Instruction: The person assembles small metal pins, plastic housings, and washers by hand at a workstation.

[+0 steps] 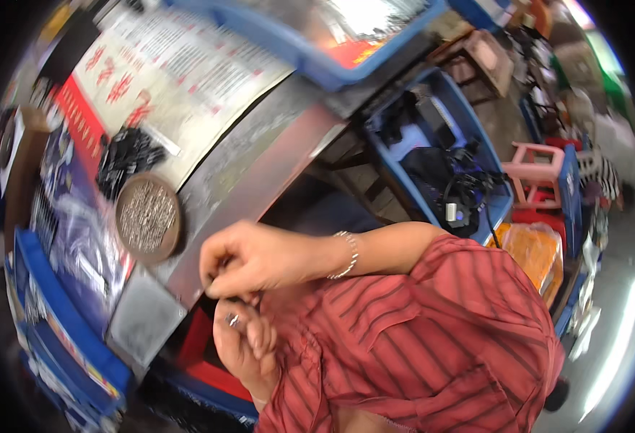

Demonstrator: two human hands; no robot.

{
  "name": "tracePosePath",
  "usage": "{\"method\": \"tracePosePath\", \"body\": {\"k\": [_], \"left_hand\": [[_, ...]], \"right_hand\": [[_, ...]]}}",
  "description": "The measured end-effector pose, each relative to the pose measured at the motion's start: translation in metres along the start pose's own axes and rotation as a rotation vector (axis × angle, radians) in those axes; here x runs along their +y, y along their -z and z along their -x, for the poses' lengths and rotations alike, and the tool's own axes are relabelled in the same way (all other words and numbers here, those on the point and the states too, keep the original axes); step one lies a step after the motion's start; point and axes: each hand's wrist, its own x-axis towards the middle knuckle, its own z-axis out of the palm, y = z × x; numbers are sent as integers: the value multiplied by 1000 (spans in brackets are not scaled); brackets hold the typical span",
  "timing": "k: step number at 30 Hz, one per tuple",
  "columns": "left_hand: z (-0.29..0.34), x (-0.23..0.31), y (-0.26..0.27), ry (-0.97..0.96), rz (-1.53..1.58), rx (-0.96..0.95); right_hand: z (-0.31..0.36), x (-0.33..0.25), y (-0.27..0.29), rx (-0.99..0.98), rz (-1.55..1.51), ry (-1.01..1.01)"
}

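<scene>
My right hand [256, 260], with a twisted bracelet at its wrist, is closed in a pinch, fingertips pointing down. Just below it, my left hand [244, 339] is closed too, its fingers curled and a ring [234, 319] on one of them. The hands nearly meet in front of the red striped shirt. Something small and dark seems to lie between them, mostly hidden by the fingers. Nearest to them on the table stands a round brown bowl [175, 242] holding many small metal pieces [146, 216].
A black plastic bag [126, 159] lies beside the bowl, on a printed sheet [202, 79]. A grey square plate [144, 317] sits at the table edge. Blue trays stand left [65, 317] and far [299, 54]. A blue crate [494, 144] of black parts and cables is right, near pink stools [537, 169].
</scene>
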Motion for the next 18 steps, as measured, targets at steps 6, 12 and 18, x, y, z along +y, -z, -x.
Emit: {"method": "tracePosePath", "body": {"k": [6,12,18], "left_hand": [[-3,-2,-15,139,17,105],[-1,-8,-6,232,260,-10],[4,-12,-2,215,324,10]], "right_hand": [[9,-10,7,51,93,-55],[12,3,3,106,-67,-75],[10,15,-2,43,-55,-52]]}}
